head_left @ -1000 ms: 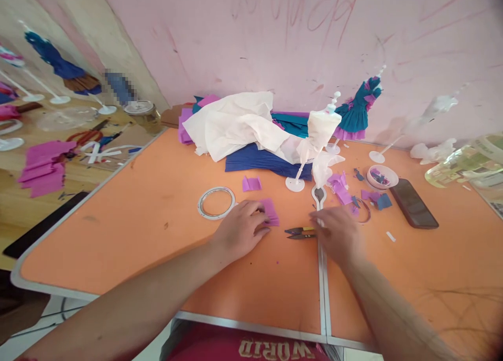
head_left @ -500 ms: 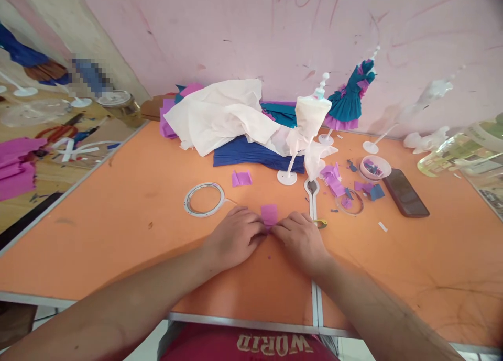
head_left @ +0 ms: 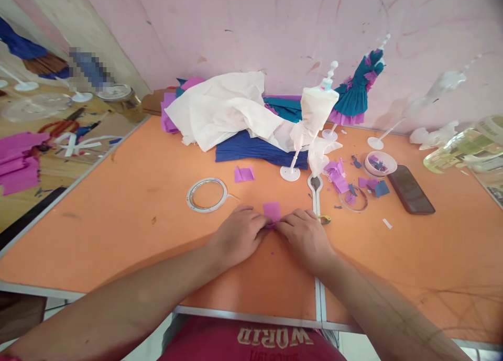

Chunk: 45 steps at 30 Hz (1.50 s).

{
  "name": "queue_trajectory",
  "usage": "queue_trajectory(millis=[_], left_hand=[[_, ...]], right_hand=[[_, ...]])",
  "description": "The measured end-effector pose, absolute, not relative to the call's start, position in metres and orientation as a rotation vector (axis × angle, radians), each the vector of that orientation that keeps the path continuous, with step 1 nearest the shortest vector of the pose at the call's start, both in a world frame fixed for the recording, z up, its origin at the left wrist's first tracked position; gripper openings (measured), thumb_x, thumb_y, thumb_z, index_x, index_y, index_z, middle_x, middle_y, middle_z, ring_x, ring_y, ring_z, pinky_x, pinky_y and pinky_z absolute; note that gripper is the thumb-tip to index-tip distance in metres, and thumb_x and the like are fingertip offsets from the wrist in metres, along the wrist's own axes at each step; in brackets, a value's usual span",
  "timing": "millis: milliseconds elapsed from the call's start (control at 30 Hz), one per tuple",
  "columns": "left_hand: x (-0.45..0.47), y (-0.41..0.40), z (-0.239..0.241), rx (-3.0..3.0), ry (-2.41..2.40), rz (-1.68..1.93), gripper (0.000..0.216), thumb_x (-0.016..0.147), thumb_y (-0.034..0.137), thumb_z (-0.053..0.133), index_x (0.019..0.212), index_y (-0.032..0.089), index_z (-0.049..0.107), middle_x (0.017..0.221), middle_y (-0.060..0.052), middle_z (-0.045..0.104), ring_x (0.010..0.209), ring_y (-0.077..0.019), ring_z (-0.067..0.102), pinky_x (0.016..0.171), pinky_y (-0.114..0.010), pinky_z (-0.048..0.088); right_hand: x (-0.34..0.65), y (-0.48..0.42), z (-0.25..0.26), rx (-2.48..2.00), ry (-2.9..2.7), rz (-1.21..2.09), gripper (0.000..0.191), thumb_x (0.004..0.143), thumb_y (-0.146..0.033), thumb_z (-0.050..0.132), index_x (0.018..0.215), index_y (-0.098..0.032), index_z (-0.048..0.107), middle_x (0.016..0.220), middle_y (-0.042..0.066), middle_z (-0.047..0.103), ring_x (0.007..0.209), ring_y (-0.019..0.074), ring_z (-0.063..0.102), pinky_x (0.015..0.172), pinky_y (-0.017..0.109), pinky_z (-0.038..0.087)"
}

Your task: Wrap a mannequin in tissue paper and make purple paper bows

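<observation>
Between my fingertips, low over the orange tabletop, is a small square of purple crepe paper point(head_left: 272, 210). My left hand point(head_left: 241, 235) pinches its near left edge, and my right hand point(head_left: 304, 235) pinches the near right edge. The fingertips almost meet, so the paper's lower edge is mostly hidden. Left of the hands lies a roll of white tape point(head_left: 207, 195) with its loose end pulled out. Another purple paper piece point(head_left: 244, 174) rests behind them. A small yellow-handled tool point(head_left: 324, 219), partly hidden, sits just beyond my right hand.
At the back, a white paper-covered mannequin point(head_left: 318, 107) stands before white paper point(head_left: 223, 109) and folded blue paper point(head_left: 255, 150). To the right are a mannequin in a teal dress point(head_left: 356, 99), a cup of scraps point(head_left: 380, 164), a phone point(head_left: 412, 189) and a bottle point(head_left: 463, 146).
The view has shifted slightly, so everything appears a little displaced. Both hands stay on the purple paper, with the fingers moving only slightly along its near edge.
</observation>
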<state>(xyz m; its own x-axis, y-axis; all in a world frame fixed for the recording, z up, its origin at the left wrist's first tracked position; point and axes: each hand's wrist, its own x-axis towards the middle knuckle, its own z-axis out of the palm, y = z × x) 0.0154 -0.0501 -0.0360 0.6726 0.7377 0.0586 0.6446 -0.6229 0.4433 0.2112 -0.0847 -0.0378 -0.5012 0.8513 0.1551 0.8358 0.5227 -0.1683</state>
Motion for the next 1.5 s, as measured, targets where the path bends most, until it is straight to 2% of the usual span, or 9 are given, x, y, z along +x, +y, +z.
queue_trajectory(millis=[300, 700, 767, 867, 967, 1067, 1200, 1300, 1500], left_hand=[[0.015, -0.052, -0.033, 2.534, 1.13, 0.289, 0.022, 0.09, 0.021, 0.049, 0.095, 0.023, 0.07, 0.086, -0.003, 0.068, 0.087, -0.0196, 0.06, 0.084, -0.036, 0.042], [0.019, -0.057, -0.028, 2.567, 1.109, 0.293, 0.019, 0.089, 0.03, 0.052, 0.091, 0.019, 0.067, 0.087, -0.006, 0.065, 0.09, -0.0219, 0.058, 0.087, -0.04, 0.041], [0.016, -0.054, -0.026, 2.56, 1.123, 0.349, 0.019, 0.088, 0.033, 0.054, 0.092, 0.02, 0.067, 0.088, -0.005, 0.065, 0.088, -0.0212, 0.058, 0.085, -0.039, 0.042], [-0.003, -0.04, -0.014, 2.525, 1.268, 0.463, 0.022, 0.088, 0.037, 0.052, 0.091, 0.021, 0.066, 0.091, -0.005, 0.065, 0.09, -0.0211, 0.058, 0.082, -0.035, 0.043], [-0.037, -0.019, -0.003, 2.465, 1.547, 0.293, 0.03, 0.081, 0.051, 0.057, 0.079, 0.022, 0.063, 0.09, -0.005, 0.065, 0.09, -0.0241, 0.058, 0.078, -0.035, 0.043], [-0.065, -0.001, -0.004, 2.417, 1.778, 0.073, 0.04, 0.071, 0.06, 0.062, 0.087, 0.023, 0.062, 0.097, -0.007, 0.065, 0.095, -0.0297, 0.057, 0.073, -0.035, 0.042], [-0.072, 0.006, -0.014, 2.353, 1.762, -0.184, 0.03, 0.079, 0.051, 0.052, 0.075, 0.022, 0.059, 0.078, -0.005, 0.066, 0.072, -0.0236, 0.06, 0.056, -0.029, 0.035], [-0.065, 0.004, -0.014, 2.355, 1.804, -0.169, 0.032, 0.083, 0.048, 0.045, 0.07, 0.022, 0.057, 0.07, -0.004, 0.064, 0.063, -0.0211, 0.058, 0.052, -0.028, 0.031], [-0.054, -0.001, -0.005, 2.262, 1.976, -0.018, 0.033, 0.09, 0.048, 0.033, 0.098, 0.023, 0.053, 0.072, -0.004, 0.067, 0.057, -0.0206, 0.059, 0.05, -0.026, 0.032]], right_hand=[[0.21, -0.086, -0.04, -1.518, -2.418, 0.196, 0.016, 0.091, -0.029, 0.054, 0.084, -0.024, 0.067, 0.074, 0.0, 0.065, 0.081, 0.0167, 0.05, 0.075, 0.032, 0.027], [0.209, -0.084, -0.042, -1.466, -2.458, 0.191, 0.017, 0.091, -0.019, 0.053, 0.087, -0.024, 0.069, 0.085, 0.003, 0.063, 0.084, 0.0171, 0.049, 0.074, 0.031, 0.033], [0.211, -0.083, -0.04, -1.461, -2.46, 0.178, 0.019, 0.092, -0.019, 0.05, 0.096, -0.024, 0.068, 0.087, 0.002, 0.066, 0.085, 0.0174, 0.051, 0.075, 0.032, 0.033], [0.224, -0.079, -0.034, -1.482, -2.36, 0.166, 0.025, 0.095, -0.027, 0.048, 0.115, -0.024, 0.064, 0.101, 0.002, 0.069, 0.09, 0.0177, 0.055, 0.079, 0.033, 0.035], [0.247, -0.074, -0.028, -1.541, -2.286, 0.183, 0.023, 0.092, -0.033, 0.053, 0.108, -0.025, 0.066, 0.102, 0.003, 0.068, 0.094, 0.0194, 0.055, 0.084, 0.034, 0.036], [0.269, -0.07, -0.027, -1.638, -2.338, 0.201, 0.025, 0.085, -0.034, 0.061, 0.109, -0.025, 0.064, 0.105, 0.005, 0.065, 0.1, 0.023, 0.053, 0.086, 0.037, 0.038], [0.279, -0.067, -0.03, -1.694, -2.414, 0.266, 0.014, 0.081, -0.034, 0.065, 0.09, -0.023, 0.063, 0.096, 0.004, 0.063, 0.094, 0.0219, 0.054, 0.081, 0.035, 0.04], [0.277, -0.068, -0.029, -1.695, -2.443, 0.304, 0.01, 0.081, -0.031, 0.064, 0.079, -0.022, 0.059, 0.083, 0.002, 0.062, 0.085, 0.0199, 0.055, 0.075, 0.032, 0.039], [0.276, -0.074, -0.016, -1.865, -2.378, 0.318, 0.007, 0.09, -0.022, 0.048, 0.095, -0.021, 0.053, 0.073, 0.002, 0.063, 0.068, 0.0172, 0.058, 0.057, 0.027, 0.034]])
